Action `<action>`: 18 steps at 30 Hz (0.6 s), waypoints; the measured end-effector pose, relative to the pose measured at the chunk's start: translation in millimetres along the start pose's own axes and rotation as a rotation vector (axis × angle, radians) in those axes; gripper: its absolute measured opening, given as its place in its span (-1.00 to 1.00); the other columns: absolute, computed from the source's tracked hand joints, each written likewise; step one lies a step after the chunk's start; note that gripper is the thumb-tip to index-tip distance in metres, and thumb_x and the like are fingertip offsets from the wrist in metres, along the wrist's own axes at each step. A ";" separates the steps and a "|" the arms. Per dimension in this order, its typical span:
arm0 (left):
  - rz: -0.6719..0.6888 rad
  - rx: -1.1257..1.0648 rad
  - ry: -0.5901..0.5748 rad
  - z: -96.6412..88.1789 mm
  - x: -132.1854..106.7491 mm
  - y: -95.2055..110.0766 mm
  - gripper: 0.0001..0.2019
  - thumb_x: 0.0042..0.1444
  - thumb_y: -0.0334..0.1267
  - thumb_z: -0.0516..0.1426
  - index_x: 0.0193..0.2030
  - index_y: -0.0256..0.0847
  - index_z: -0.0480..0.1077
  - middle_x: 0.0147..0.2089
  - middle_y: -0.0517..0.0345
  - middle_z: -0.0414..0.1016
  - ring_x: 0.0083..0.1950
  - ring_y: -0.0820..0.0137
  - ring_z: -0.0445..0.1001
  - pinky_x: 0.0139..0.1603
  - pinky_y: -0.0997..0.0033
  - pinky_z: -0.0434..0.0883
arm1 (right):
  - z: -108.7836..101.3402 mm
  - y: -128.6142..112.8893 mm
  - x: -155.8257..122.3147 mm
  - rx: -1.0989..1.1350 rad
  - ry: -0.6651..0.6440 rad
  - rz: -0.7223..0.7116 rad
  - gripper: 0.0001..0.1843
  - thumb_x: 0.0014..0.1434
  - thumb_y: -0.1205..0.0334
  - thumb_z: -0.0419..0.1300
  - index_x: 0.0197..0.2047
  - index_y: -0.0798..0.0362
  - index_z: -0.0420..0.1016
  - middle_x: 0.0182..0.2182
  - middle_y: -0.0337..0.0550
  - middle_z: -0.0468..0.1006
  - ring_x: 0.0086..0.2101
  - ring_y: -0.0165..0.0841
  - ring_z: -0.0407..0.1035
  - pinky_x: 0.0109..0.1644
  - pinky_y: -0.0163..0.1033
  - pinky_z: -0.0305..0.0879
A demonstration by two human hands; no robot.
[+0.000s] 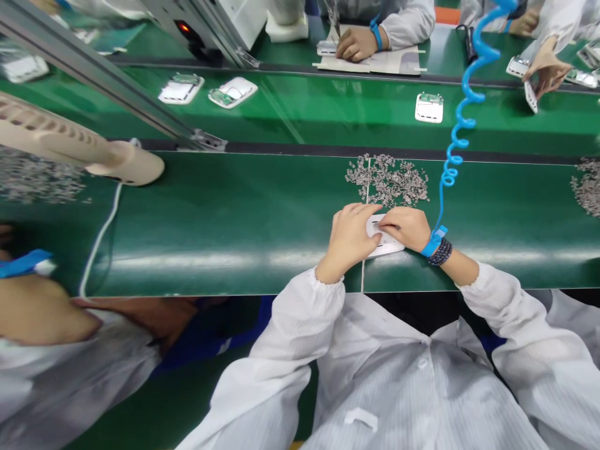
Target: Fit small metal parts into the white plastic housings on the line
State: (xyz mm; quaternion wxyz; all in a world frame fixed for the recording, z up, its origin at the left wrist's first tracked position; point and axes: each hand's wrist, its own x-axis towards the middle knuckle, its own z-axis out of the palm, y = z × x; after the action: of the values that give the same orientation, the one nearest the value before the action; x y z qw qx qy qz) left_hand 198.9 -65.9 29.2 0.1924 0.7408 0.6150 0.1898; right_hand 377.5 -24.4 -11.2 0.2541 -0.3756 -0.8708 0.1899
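A white flat plastic casing (387,242) lies on the green bench mat (234,219) just in front of me. My left hand (349,239) is curled over its left end and holds it down. My right hand (409,227) rests on its top with fingers pinched together on something too small to name. A blue wrist strap (433,242) and a dark bead bracelet sit on my right wrist. A pile of several tiny grey metal parts (388,180) lies just beyond both hands.
A blue coiled cord (462,106) rises from the strap. White casings (429,107) ride the far green belt. Other people's hands (355,44) work opposite. A beige fan (117,159) and a metal rail stand left. A person's arm is at lower left.
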 end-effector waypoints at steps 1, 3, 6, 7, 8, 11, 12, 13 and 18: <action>-0.007 0.012 -0.023 0.3 0.6 2.1 -0.42 -0.01 -0.32 0.22 0.23 -0.08 0.43 0.19 0.04 0.54 0.27 0.01 0.39 0.31 -0.09 0.31 | 2.3 0.5 -0.1 -0.030 -0.007 -0.010 -0.79 0.34 0.26 0.20 -0.20 -0.06 0.70 -0.21 -0.17 0.68 -0.17 -0.31 0.52 -0.06 -0.24 0.38; -0.016 0.032 -0.058 1.0 1.7 4.3 -0.40 0.01 -0.32 0.20 0.26 -0.07 0.40 0.16 0.04 0.56 0.20 0.02 0.46 0.25 -0.06 0.37 | 5.5 1.4 -0.2 -0.081 -0.023 -0.019 -0.77 0.37 0.24 0.17 -0.18 -0.08 0.70 -0.19 -0.16 0.66 -0.14 -0.30 0.49 -0.06 -0.22 0.36; -0.021 0.043 -0.072 1.7 2.6 4.1 -0.42 0.06 -0.32 0.18 0.28 -0.05 0.39 0.15 0.06 0.58 0.17 0.02 0.49 0.18 0.01 0.43 | 7.5 1.1 -0.7 -0.133 -0.032 -0.016 -0.75 0.39 0.22 0.15 -0.18 -0.08 0.68 -0.20 -0.16 0.64 -0.14 -0.29 0.46 -0.08 -0.23 0.33; -0.025 0.041 -0.066 2.0 2.7 3.6 -0.44 0.08 -0.32 0.16 0.28 -0.05 0.39 0.14 0.07 0.58 0.17 0.02 0.48 0.17 0.02 0.44 | 7.7 0.5 -1.0 -0.146 -0.029 -0.011 -0.75 0.39 0.22 0.14 -0.18 -0.08 0.68 -0.20 -0.16 0.64 -0.14 -0.30 0.45 -0.09 -0.23 0.31; -0.032 0.038 -0.059 2.5 2.8 2.9 -0.46 0.10 -0.32 0.15 0.27 -0.05 0.39 0.14 0.08 0.58 0.16 0.02 0.49 0.16 0.02 0.45 | 7.9 -0.1 -1.4 -0.157 -0.027 -0.007 -0.75 0.40 0.22 0.14 -0.18 -0.08 0.68 -0.20 -0.15 0.63 -0.14 -0.30 0.45 -0.10 -0.23 0.30; -0.076 0.024 -0.040 4.6 3.6 0.9 -0.49 0.14 -0.34 0.12 0.26 -0.05 0.41 0.11 0.10 0.60 0.12 0.03 0.51 0.12 0.02 0.48 | 7.7 -1.9 -3.2 -0.177 -0.028 -0.014 -0.72 0.42 0.20 0.11 -0.20 -0.06 0.67 -0.19 -0.14 0.63 -0.16 -0.30 0.43 -0.13 -0.23 0.27; -0.093 0.013 -0.035 5.5 3.9 0.4 -0.49 0.14 -0.34 0.11 0.26 -0.04 0.41 0.10 0.10 0.60 0.11 0.03 0.51 0.11 0.02 0.48 | 7.6 -2.2 -3.9 -0.178 -0.032 -0.022 -0.71 0.42 0.21 0.10 -0.20 -0.05 0.67 -0.19 -0.14 0.63 -0.17 -0.31 0.43 -0.13 -0.22 0.27; -0.107 -0.001 -0.031 6.3 4.3 -0.1 -0.49 0.14 -0.34 0.12 0.25 -0.03 0.41 0.10 0.10 0.60 0.11 0.02 0.52 0.12 0.00 0.49 | 7.5 -2.4 -4.6 -0.179 -0.035 -0.030 -0.69 0.43 0.21 0.08 -0.19 -0.04 0.67 -0.19 -0.13 0.62 -0.18 -0.31 0.42 -0.14 -0.22 0.27; -0.110 -0.043 -0.007 8.2 4.8 -1.1 -0.50 0.12 -0.35 0.14 0.23 -0.01 0.43 0.05 0.12 0.63 0.09 0.02 0.53 0.12 -0.01 0.50 | 8.6 -1.5 -6.6 -0.202 -0.025 -0.018 -0.71 0.40 0.23 0.10 -0.21 -0.03 0.66 -0.22 -0.10 0.60 -0.20 -0.28 0.40 -0.18 -0.21 0.26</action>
State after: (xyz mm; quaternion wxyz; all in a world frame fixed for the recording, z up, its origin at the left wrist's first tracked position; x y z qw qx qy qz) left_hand 203.1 -61.4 21.9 0.2205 0.7021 0.6500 0.1898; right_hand 375.5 -31.5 -19.2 0.2059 -0.3893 -0.8918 0.1036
